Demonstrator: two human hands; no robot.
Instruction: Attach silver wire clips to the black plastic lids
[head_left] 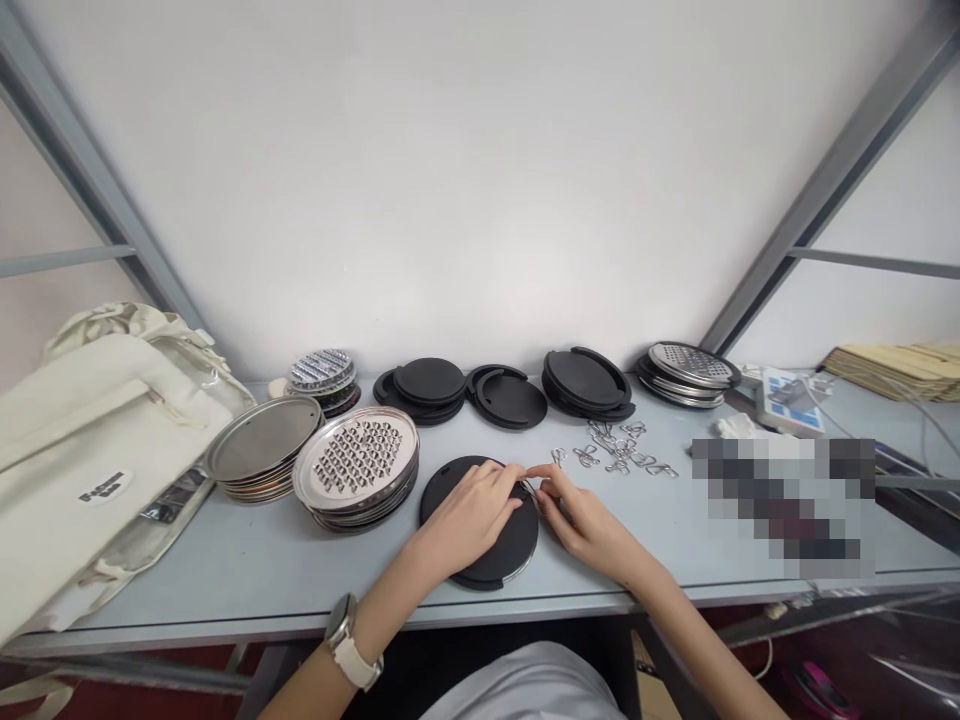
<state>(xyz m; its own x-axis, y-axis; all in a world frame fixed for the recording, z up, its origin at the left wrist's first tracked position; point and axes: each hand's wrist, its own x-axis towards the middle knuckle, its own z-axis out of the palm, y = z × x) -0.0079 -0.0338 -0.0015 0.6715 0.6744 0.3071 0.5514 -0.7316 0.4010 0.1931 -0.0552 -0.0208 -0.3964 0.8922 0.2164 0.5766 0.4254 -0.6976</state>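
Observation:
A round black disc (480, 560) lies flat on the table in front of me, with a thin metal edge showing at its lower right. My left hand (480, 508) rests across its top, fingers together and curled toward the upper right rim, steadying it. At that same rim my right hand (568, 508) pinches a thin metal wire clip (529, 487) between thumb and fingers. Both hands' fingertips nearly meet there, so most of the clip is hidden. Loose wire clips (619, 447) are scattered just beyond my right hand.
Left of the disc stand stacked metal grater discs (360, 465) and plain metal discs (262, 440). Black discs and rings (429, 385) line the wall, with more graters (690, 370) at right. A cream bag (97, 450) fills the left; a power strip (789, 400) lies right.

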